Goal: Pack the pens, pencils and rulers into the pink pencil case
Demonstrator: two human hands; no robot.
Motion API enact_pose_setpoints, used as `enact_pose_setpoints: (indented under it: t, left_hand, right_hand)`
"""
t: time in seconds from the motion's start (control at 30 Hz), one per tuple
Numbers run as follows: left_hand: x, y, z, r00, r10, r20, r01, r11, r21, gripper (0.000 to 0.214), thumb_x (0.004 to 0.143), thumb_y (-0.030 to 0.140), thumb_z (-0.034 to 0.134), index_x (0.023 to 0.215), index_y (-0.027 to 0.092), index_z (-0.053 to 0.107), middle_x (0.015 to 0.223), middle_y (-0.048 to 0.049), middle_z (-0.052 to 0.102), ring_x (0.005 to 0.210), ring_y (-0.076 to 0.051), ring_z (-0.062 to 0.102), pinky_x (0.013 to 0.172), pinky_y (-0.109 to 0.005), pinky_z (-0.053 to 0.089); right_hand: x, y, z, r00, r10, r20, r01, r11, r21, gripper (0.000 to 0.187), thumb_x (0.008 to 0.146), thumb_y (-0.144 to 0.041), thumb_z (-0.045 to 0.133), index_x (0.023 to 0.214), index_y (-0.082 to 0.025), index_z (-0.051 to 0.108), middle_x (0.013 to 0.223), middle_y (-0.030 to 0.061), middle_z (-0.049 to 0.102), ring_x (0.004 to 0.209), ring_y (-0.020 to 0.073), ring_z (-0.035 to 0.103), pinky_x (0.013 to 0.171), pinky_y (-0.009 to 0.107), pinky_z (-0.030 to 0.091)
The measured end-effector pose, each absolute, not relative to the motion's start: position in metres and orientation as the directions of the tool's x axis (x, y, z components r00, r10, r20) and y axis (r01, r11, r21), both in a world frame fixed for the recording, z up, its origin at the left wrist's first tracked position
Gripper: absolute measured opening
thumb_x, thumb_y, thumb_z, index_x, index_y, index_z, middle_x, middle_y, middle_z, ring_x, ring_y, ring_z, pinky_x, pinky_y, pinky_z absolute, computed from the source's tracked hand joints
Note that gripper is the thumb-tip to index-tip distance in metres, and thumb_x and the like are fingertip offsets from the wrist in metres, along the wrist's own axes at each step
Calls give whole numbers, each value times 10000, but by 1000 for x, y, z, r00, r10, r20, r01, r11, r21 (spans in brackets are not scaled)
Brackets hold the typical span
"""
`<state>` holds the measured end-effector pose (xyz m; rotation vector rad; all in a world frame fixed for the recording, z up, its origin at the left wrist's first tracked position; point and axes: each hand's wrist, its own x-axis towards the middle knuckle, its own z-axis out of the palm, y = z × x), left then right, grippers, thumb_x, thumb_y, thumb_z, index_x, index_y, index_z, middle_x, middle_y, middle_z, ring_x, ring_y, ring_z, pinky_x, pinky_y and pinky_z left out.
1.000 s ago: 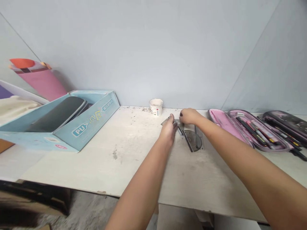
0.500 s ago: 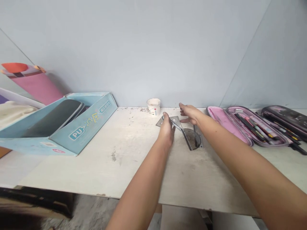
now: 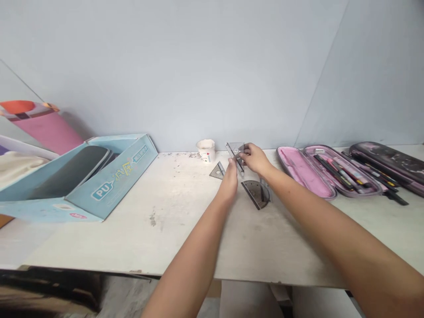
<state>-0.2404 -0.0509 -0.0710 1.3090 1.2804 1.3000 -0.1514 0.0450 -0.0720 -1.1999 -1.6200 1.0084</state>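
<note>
A clear triangular set square [image 3: 236, 150] with a dark edge is raised above the table between my two hands. My right hand [image 3: 256, 158] pinches its right side between thumb and fingers. My left hand [image 3: 229, 180] has its thumb and fingertips closed on its lower part; most of those fingers are hidden behind the hand. A second set square [image 3: 216, 171] lies flat on the table just left of my left hand. Below the hands rests a dark, see-through protractor [image 3: 257, 194], its right side overlapped by a clear strip, perhaps a ruler.
A white paper cup [image 3: 206, 151] stands near the wall. At left is a blue box [image 3: 122, 176] holding a dark case [image 3: 74, 172]. On the right lie an opened pink pencil case [image 3: 306, 176] with several pens and a dark patterned case [image 3: 391, 163]. Dark crumbs speckle the table [image 3: 132, 238].
My right hand has moved left and taken hold of one set square, which is now lifted and turned upright. My left hand has closed on it; the other set square stays on the table.
</note>
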Motion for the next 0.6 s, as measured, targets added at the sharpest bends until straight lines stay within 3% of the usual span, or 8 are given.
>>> enact_pose_setpoints:
  t: [0.1,0.17,0.37,0.47,0.6]
  left_hand:
    - [-238,-59,-72,48,951,305,428,-295,854,626,898,557,129,1413,229,264,1528,-10,94,1402,-154,20,1145,-348,50]
    - [-232,-63,-70,120,930,348,517,-358,778,630,906,535,112,1420,196,247,1531,-38,66,1403,-150,9,1144,-342,26]
    - [-177,-62,-63,298,842,449,532,-537,655,582,923,471,171,1424,181,228,1512,-66,172,1400,-156,79,1145,-362,79]
    - [-137,-56,-62,326,832,449,515,-555,653,564,923,444,193,1413,173,259,1498,-64,222,1394,-151,117,1144,-338,86]
    - [-101,-50,-72,324,866,380,617,-498,609,550,919,427,203,1389,163,310,1471,-95,287,1389,-181,149,1135,-372,95]
  right_hand:
    - [-138,34,-60,-187,933,308,149,337,-930,144,768,-167,489,902,-201,528,832,2,626,756,115,608,690,258,497]
    - [-121,23,-52,-192,916,352,148,381,-913,167,791,-209,473,947,-210,529,787,-6,628,733,121,609,684,259,490]
    - [-46,-12,-32,-56,895,442,561,394,-728,450,859,-401,417,1288,-266,433,828,32,671,791,197,616,788,315,439]
    - [-12,-19,-38,34,899,437,646,314,-696,516,878,-383,374,1368,-228,345,1008,90,662,923,241,606,846,338,421]
    - [12,-16,-63,50,898,436,666,295,-685,550,875,-273,337,1404,-149,252,1310,143,491,1163,250,488,946,362,375]
